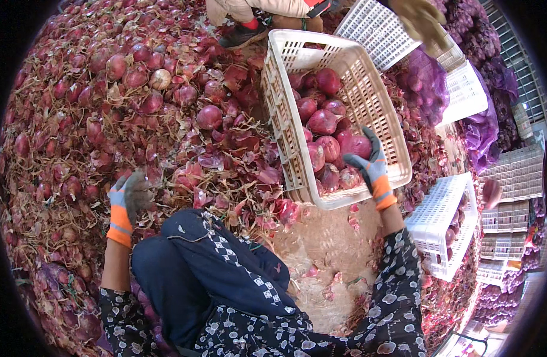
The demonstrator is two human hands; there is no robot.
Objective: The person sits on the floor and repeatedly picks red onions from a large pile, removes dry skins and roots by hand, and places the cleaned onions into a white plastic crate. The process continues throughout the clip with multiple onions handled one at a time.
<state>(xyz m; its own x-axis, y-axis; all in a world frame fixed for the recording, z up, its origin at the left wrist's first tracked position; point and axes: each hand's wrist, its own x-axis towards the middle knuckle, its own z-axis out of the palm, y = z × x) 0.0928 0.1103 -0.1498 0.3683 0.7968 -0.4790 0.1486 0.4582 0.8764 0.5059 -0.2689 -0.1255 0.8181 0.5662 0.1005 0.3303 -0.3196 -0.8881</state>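
My right hand (371, 167), in a grey glove with an orange cuff, reaches inside the near end of a white slatted plastic crate (389, 147). Its thumb and fingers are around a red onion (356, 146). Several other red onions (322, 122) lie heaped in the crate, and the far end of its floor is partly hidden. My left hand (131, 194), gloved the same way and blurred by motion, is over the pile of loose onions and dry skins (175, 147). Its thumb stands apart from the fingers, and I see nothing held in it.
Another white crate (441, 227) with onions lies tipped at the right. Purple mesh sacks (423, 87) and stacked crates (510, 172) stand along the right side. A co-worker's shoe (244, 35) and gloved hand (420, 22) are at the top. One blurred onion (491, 194) appears in mid-air.
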